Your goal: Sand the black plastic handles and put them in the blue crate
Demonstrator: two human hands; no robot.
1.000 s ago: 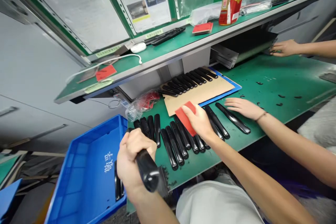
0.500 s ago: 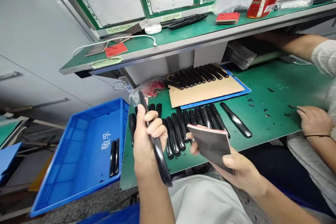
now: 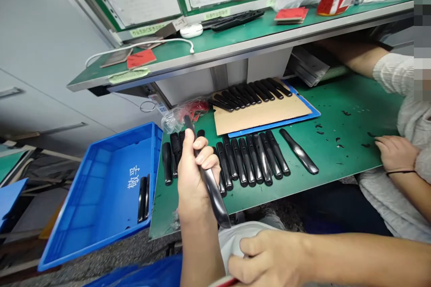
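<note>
My left hand [image 3: 200, 175] is wrapped round a glossy black plastic handle [image 3: 215, 197], held tilted above the table's front edge with its wide end toward me. Low in the picture, close to my lap, my right hand [image 3: 262, 255] has its fingers curled on a thin sanding pad [image 3: 227, 282]. Only a strip of the pad's red edge shows; the frame's bottom cuts off the rest. Behind my left hand, several similar black handles [image 3: 249, 161] lie in a row on the green table [image 3: 350, 116]. One handle [image 3: 299, 151] lies apart at the row's right.
A blue crate [image 3: 97, 188] with two black handles stands at the left. More handles [image 3: 251, 94] rest on a cardboard sheet [image 3: 262, 114]. Red pads [image 3: 141, 58] lie on the shelf [image 3: 229, 45] above. A co-worker's hand [image 3: 397, 154] rests at the table's right, near black scraps.
My right hand has moved down and toward me with the sanding pad, from beside the handle row to my lap. My left hand still grips the handle, slightly further right in view.
</note>
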